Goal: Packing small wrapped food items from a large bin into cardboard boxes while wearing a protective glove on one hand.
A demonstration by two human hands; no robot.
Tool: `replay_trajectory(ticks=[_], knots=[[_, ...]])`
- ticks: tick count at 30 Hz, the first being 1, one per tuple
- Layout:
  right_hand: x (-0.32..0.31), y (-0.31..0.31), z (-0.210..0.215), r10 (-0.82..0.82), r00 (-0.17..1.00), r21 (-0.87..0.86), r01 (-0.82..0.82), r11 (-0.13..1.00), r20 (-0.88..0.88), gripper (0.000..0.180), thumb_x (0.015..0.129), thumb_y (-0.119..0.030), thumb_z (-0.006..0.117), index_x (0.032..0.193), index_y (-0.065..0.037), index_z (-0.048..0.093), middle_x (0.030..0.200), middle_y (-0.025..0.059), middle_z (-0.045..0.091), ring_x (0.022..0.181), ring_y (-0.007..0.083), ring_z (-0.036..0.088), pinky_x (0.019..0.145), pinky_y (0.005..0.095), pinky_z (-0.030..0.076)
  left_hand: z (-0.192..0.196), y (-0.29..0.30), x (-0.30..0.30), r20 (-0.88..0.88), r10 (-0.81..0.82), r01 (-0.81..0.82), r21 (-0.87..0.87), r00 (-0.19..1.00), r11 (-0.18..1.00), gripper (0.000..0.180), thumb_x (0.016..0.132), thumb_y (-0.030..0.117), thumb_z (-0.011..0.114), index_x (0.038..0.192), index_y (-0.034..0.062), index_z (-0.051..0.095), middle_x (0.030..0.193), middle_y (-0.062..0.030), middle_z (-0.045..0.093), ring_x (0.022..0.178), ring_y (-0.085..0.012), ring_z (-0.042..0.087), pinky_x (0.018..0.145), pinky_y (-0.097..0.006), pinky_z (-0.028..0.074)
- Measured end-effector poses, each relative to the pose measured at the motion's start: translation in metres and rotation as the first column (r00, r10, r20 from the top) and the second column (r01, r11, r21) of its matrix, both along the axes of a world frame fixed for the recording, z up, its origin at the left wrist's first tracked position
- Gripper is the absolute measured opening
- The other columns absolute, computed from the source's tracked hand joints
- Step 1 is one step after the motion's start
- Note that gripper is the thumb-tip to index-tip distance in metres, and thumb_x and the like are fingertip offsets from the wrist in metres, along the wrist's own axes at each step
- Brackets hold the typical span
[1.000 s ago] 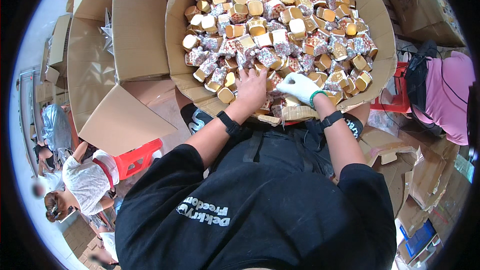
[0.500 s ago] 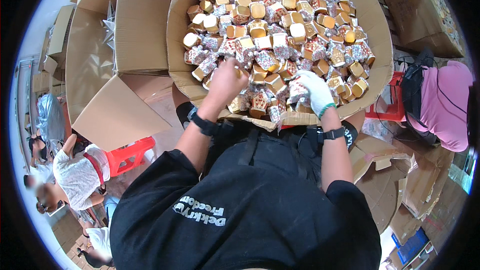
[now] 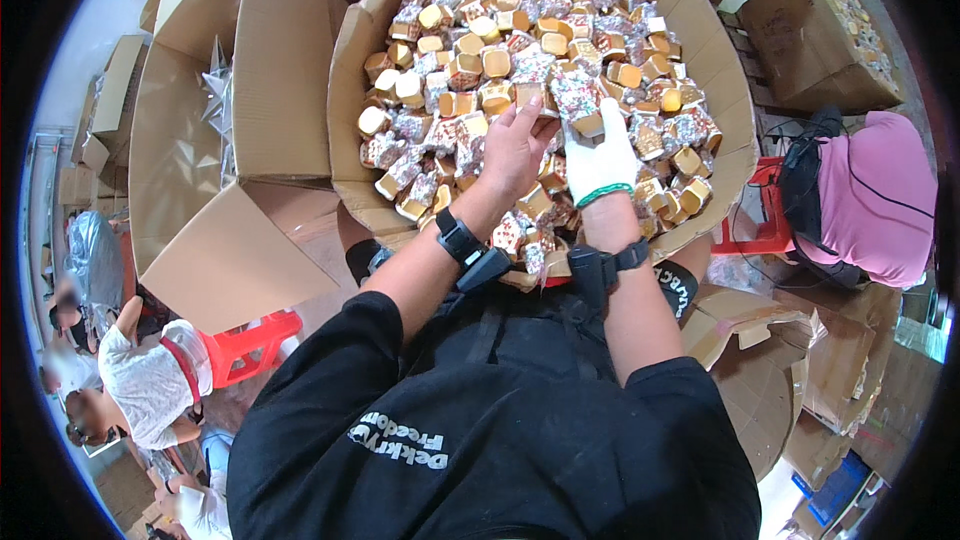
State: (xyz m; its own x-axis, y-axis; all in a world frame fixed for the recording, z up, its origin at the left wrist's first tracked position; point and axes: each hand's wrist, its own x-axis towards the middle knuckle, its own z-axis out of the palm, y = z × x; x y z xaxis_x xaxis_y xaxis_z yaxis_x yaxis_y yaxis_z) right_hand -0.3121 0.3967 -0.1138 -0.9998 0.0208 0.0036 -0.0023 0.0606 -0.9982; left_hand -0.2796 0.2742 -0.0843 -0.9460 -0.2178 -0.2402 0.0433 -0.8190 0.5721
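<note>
A big cardboard box (image 3: pixel 738 130) in front of me holds a heap of small house-shaped ornaments (image 3: pixel 497 62), brown and tan with white and red glittery parts. My right hand (image 3: pixel 600 162), in a white glove with a green cuff, is closed on a house-shaped ornament (image 3: pixel 577 98) with a speckled white and red top, lifted over the heap. Beside it my bare left hand (image 3: pixel 513 152) is closed, thumb and fingers round a tan house-shaped ornament (image 3: pixel 531 96). The left fingertips partly hide that one. Both hands are close together, apart from each other.
A tall open carton (image 3: pixel 285 60) with silver star shapes (image 3: pixel 217 90) stands at the left, its flap (image 3: pixel 235 260) jutting toward me. Another filled carton (image 3: pixel 815 50) is at the far right. People sit on red stools (image 3: pixel 250 348) on both sides. Torn cardboard (image 3: pixel 755 340) lies at the right.
My hands have come together above the middle of the heap; the left moved right, the right moved left and up. The right hand has lifted a house-shaped ornament; the left now holds one.
</note>
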Motion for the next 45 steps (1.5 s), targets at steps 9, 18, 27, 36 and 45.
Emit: replay_trajectory(ticks=[9,18,27,36,45], knots=[[0.058,-0.005,0.074,0.148,0.928,-0.271,-0.053,0.961,0.343,0.048,0.103,-0.040,0.049,0.125,0.002,0.058,0.106,0.0118,0.066,0.093,0.0180,0.066,0.078,0.0293,0.053,0.003,0.008,0.030,-0.086,0.140,-0.150,-0.123,0.986,0.981,0.031,0.103,0.018,0.050,0.129,0.0010,0.048,0.113,-0.0089,0.061,0.100,-0.0183,0.060,0.091,-0.032,0.048],[0.049,0.011,0.057,0.344,0.938,0.635,-0.285,0.718,0.033,0.044,0.093,-0.045,0.060,0.088,-0.001,0.063,0.085,0.0238,0.063,0.081,0.0405,0.061,0.072,0.0451,0.049,-0.004,0.017,0.050,0.122,0.107,-0.136,0.256,0.987,0.957,0.038,0.105,0.030,0.034,0.129,0.0054,0.051,0.117,-0.0131,0.061,0.109,-0.0284,0.061,0.094,-0.047,0.049],[0.068,0.004,0.065,0.435,0.899,0.668,-0.354,0.655,0.050,0.041,0.087,-0.038,0.068,0.101,0.000,0.066,0.089,0.0180,0.068,0.082,0.0344,0.066,0.077,0.0406,0.052,-0.012,0.001,0.057,0.185,0.086,-0.119,0.178,0.979,0.977,0.049,0.104,0.038,0.028,0.130,0.0037,0.051,0.126,-0.0156,0.060,0.112,-0.0308,0.061,0.096,-0.045,0.050],[0.071,0.020,0.064,0.336,0.886,0.461,-0.164,0.872,-0.319,0.022,0.088,-0.019,0.068,0.102,-0.003,0.067,0.089,0.0169,0.066,0.080,0.0346,0.065,0.075,0.0410,0.053,0.005,-0.005,0.072,-0.028,0.321,-0.201,-0.828,0.947,0.523,0.037,0.104,0.023,0.040,0.126,-0.0058,0.043,0.110,-0.0163,0.056,0.101,-0.0234,0.053,0.092,-0.034,0.042],[0.059,0.032,0.046,0.651,0.759,0.841,-0.350,0.412,-0.004,0.049,0.100,-0.045,0.044,0.094,-0.005,0.072,0.088,0.0245,0.068,0.086,0.0416,0.065,0.075,0.0495,0.051,-0.046,-0.006,0.080,0.091,0.267,-0.044,-0.887,0.959,0.460,0.039,0.104,0.027,0.041,0.126,-0.0050,0.048,0.109,-0.0177,0.060,0.102,-0.0235,0.056,0.092,-0.035,0.043]])
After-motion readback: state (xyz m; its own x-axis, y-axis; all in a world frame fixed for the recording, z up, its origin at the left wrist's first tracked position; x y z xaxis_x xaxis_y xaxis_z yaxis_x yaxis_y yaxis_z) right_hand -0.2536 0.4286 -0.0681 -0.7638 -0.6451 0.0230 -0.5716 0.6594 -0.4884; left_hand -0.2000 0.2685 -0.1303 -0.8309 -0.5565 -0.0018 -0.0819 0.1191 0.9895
